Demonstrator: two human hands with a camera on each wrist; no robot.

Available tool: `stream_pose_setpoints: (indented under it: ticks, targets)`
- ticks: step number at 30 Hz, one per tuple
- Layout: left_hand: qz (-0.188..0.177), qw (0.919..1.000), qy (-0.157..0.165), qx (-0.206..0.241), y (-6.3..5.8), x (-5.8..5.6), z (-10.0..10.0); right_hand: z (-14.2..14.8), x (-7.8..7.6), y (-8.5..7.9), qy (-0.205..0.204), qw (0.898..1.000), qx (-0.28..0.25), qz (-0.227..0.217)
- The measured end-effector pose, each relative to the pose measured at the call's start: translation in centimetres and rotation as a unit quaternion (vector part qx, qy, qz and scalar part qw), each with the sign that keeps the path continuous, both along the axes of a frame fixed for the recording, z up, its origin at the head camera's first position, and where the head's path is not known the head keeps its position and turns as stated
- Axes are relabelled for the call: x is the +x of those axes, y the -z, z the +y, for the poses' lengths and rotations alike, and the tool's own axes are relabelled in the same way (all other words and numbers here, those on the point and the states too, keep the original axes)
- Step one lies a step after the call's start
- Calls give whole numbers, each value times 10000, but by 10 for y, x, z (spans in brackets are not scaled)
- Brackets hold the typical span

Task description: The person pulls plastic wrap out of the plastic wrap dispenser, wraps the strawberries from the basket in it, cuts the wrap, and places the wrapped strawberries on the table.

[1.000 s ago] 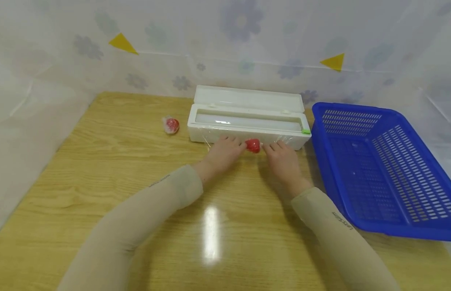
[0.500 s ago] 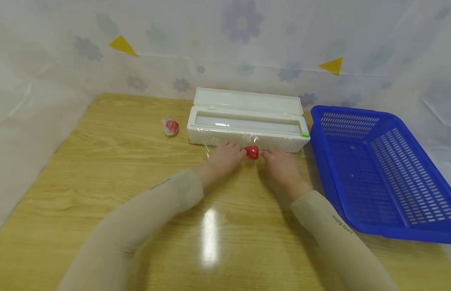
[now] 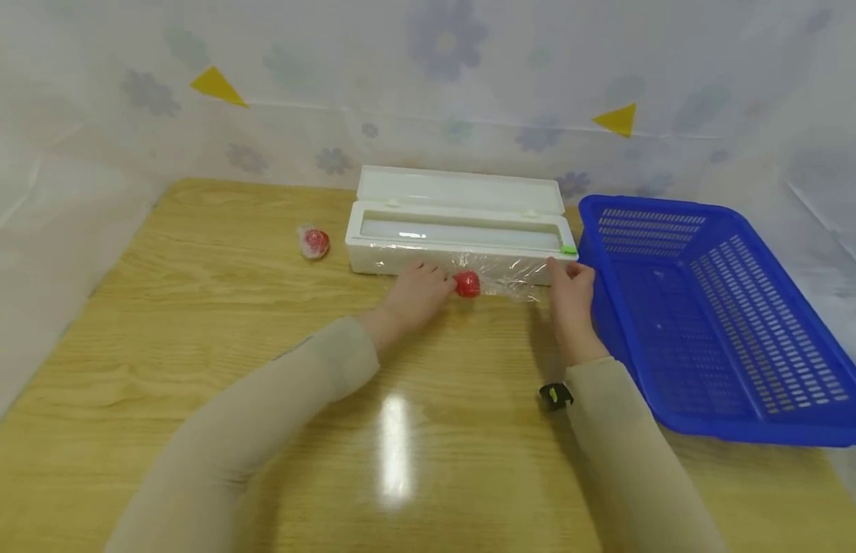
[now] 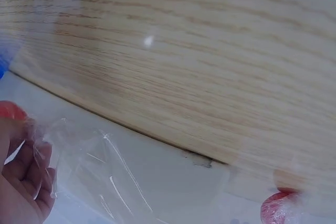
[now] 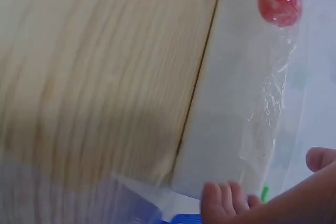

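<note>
A small red, round, fruit-like thing (image 3: pixel 467 284), covered in clear film, hangs at the front of a white cling film dispenser box (image 3: pixel 462 257). My left hand (image 3: pixel 419 293) pinches the gathered cling film (image 4: pixel 105 166) right beside it. Crinkled film stretches from the red thing toward the box's right end. There my right hand (image 3: pixel 573 296) is raised near the green slider (image 3: pixel 569 250); in the right wrist view its thumb stands apart from the fingers (image 5: pixel 226 198). A second red round thing (image 3: pixel 315 243), wrapped in film, lies left of the box.
A large blue plastic basket (image 3: pixel 628 369) stands at the right, close beside my right hand. The box's lid (image 3: pixel 462 188) is raised at the back. A flower-patterned curtain (image 3: pixel 400 92) hangs behind the wooden table (image 3: pixel 262 461).
My right hand has left the red thing's right side and moved right to the box's end, turning upright. Film at that side now lies loose. My left hand stays at the red thing.
</note>
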State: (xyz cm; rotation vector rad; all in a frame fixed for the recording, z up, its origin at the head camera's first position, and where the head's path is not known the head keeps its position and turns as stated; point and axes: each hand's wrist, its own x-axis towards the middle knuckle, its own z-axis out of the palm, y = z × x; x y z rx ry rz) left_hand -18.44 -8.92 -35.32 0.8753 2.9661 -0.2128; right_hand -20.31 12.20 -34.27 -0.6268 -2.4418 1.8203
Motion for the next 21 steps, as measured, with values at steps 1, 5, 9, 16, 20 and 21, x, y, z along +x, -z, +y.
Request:
stream_pose_setpoints:
  ticks: [1,5,9,16,20,21]
  targets:
    - [3,10000,1,-10,0,0,-1,1,-3,1,67,9994,-201,-267]
    - [15,10000,-29,-34,-1,0,-2,4,-14,7,107,9968,-565,-549]
    - [-9,9997,-221,129,1,-2,-2,11,-20,14,86,9991,-149,-382]
    - [-332,9950,-660,668,6,-5,-3,21,-23,19,-212,9914,1230,-401]
    - [-465,9929,-759,793,7,-6,-3,21,-26,20,-70,9883,1469,-406]
    - [-487,9923,-777,832,8,-6,-3,21,-27,20,-27,9881,1474,-435]
